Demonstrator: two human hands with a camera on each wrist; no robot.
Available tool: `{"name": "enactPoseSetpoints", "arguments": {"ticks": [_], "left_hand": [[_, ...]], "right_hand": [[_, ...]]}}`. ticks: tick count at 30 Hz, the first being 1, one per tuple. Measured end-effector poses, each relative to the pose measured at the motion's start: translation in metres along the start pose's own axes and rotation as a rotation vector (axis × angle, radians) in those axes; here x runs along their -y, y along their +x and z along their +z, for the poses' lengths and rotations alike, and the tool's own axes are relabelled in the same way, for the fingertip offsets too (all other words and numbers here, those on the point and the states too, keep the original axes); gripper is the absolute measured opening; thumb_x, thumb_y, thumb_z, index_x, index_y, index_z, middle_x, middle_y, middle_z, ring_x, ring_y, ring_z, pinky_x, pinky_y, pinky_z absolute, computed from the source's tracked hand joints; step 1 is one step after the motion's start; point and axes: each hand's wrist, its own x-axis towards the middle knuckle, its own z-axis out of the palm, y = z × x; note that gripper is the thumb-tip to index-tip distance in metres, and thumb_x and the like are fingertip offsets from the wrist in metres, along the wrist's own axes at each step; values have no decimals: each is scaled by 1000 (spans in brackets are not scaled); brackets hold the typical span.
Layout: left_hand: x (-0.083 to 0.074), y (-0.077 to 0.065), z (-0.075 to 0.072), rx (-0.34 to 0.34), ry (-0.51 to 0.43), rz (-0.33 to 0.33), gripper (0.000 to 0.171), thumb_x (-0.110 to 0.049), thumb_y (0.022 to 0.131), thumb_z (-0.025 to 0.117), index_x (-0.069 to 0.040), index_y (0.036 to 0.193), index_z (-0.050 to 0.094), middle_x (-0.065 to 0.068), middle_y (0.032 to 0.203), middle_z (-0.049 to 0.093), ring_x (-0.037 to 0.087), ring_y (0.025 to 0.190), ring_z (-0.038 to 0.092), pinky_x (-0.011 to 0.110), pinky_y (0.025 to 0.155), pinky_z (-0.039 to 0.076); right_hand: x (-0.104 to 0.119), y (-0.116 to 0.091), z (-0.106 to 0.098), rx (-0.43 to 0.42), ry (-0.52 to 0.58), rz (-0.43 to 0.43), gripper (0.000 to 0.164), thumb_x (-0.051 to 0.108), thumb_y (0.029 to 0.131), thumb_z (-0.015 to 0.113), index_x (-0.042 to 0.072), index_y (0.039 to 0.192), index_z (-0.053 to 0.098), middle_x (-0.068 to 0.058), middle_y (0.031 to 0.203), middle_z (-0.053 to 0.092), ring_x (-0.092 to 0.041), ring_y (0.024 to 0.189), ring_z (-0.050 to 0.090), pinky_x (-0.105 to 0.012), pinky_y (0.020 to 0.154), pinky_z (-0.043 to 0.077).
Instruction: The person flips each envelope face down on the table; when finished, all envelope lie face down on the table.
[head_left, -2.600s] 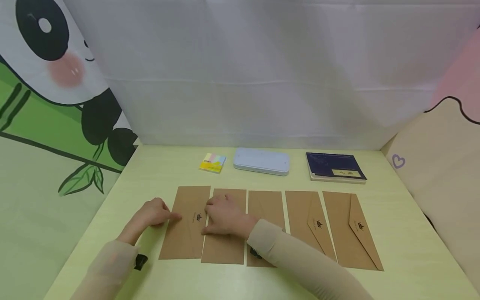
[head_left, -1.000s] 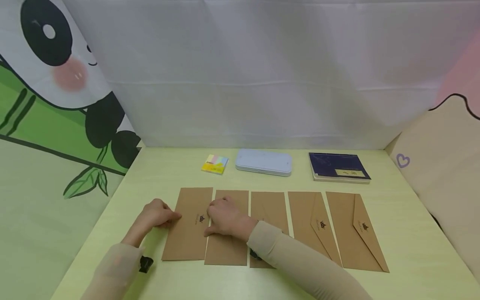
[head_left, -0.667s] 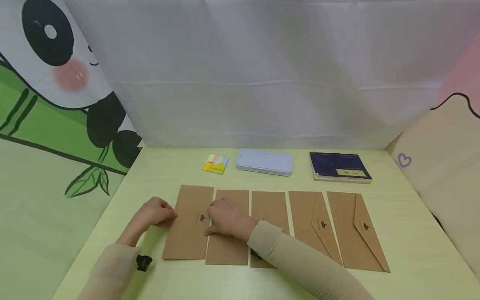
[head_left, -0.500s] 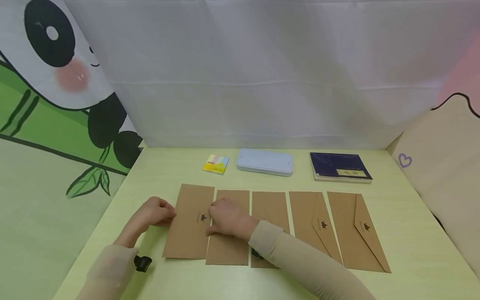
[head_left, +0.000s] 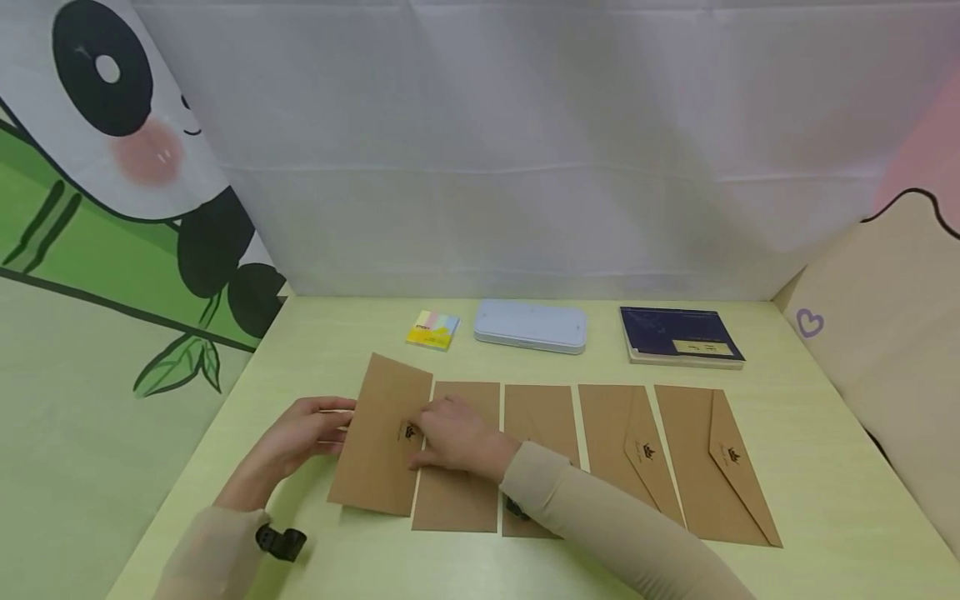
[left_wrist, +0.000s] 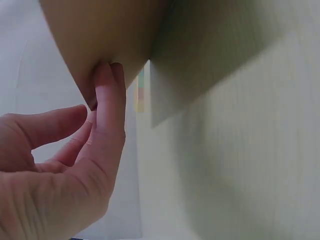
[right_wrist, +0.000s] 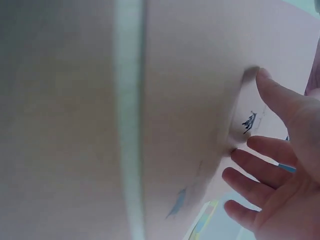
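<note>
In the head view the leftmost brown envelope (head_left: 378, 458), printed with a small crown, tilts with its left side raised off the table. My left hand (head_left: 300, 435) is at that raised edge, its fingers reaching beneath. In the left wrist view, extended fingers (left_wrist: 111, 100) touch the envelope's underside (left_wrist: 115, 30), while the thumb stands apart near the edge. Over the second envelope (head_left: 453, 504) lies my right hand (head_left: 459, 437), fingertips and thumb by the first envelope's right edge. The right wrist view shows its fingers (right_wrist: 265, 167) spread, with the thumb tip touching the paper.
Three more envelopes continue the row to the right, among them one (head_left: 611, 442) with a flap showing. Behind stand sticky notes (head_left: 433, 330), a pale blue case (head_left: 529, 325) and a dark blue book (head_left: 678, 333). A white curtain (head_left: 495, 167) closes the back.
The leftmost envelope's left side has risen from the table. My left hand went from pinching its edge to fingers spread under it. My right hand has stayed in place.
</note>
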Motion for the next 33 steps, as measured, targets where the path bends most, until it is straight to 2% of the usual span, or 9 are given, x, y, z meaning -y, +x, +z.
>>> {"name": "enactPoseSetpoints", "arguments": {"ticks": [2, 6, 8, 11, 15, 18, 22, 25, 33], "left_hand": [[-1, -1, 2, 2, -27, 9, 39, -12, 99, 50, 9, 132, 47, 17, 108, 64, 29, 87, 66, 39, 74, 53], [-4, -4, 7, 33, -50, 65, 41, -12, 99, 50, 10, 133, 45, 18, 110, 64, 29, 91, 65, 39, 77, 53], [-4, -5, 10, 58, -53, 99, 42, -14, 99, 51, 10, 133, 46, 17, 112, 64, 28, 94, 64, 39, 79, 52], [-3, -5, 15, 102, -53, 137, 45, -18, 99, 53, 9, 134, 46, 17, 118, 61, 27, 99, 62, 40, 83, 50], [0, -4, 21, 123, -54, 147, 46, -21, 98, 54, 7, 135, 47, 17, 124, 58, 27, 103, 60, 40, 85, 48], [2, -2, 25, 121, -58, 130, 47, -21, 98, 54, 6, 136, 46, 17, 125, 58, 27, 103, 59, 40, 85, 48], [5, 2, 28, 141, -55, 101, 52, -24, 98, 56, 5, 138, 43, 17, 126, 57, 28, 104, 59, 41, 85, 47], [9, 4, 29, 169, -48, 87, 57, -29, 97, 56, 6, 139, 41, 17, 124, 57, 28, 105, 58, 41, 86, 47], [16, 9, 29, 223, -56, 60, 60, -27, 98, 55, 11, 140, 35, 12, 110, 63, 24, 97, 61, 38, 80, 48]], "right_hand": [[1, 0, -2, -6, 26, -4, 54, 59, 79, 68, 17, 111, 64, 9, 85, 58, -9, 74, 54, -29, 76, 42], [5, 0, -7, -28, 113, -7, 46, 57, 80, 69, 14, 96, 60, 10, 71, 50, -9, 63, 47, -25, 63, 39], [7, -1, -9, -46, 191, -8, 44, 53, 81, 70, 13, 93, 57, 9, 69, 48, -8, 61, 46, -22, 59, 39], [9, -1, -11, -61, 327, -10, 45, 48, 81, 72, 10, 99, 56, 8, 71, 51, -7, 61, 47, -19, 56, 39], [11, 0, -11, -62, 432, -3, 59, 46, 83, 71, 6, 122, 52, 6, 82, 59, -5, 66, 51, -15, 59, 41], [12, 1, -9, -78, 483, 5, 65, 46, 84, 69, 6, 132, 48, 5, 95, 64, -3, 77, 58, -13, 66, 43], [12, 0, -9, -107, 615, 25, 65, 42, 88, 66, 5, 138, 46, 2, 117, 63, -4, 97, 61, -13, 75, 45], [14, -1, -10, -118, 739, 49, 68, 41, 90, 65, 4, 142, 42, -1, 127, 58, -6, 102, 60, -14, 77, 46], [19, -4, -12, -188, 1061, 108, 67, 38, 89, 65, 8, 144, 41, -2, 133, 53, -12, 104, 60, -18, 78, 47]]}}
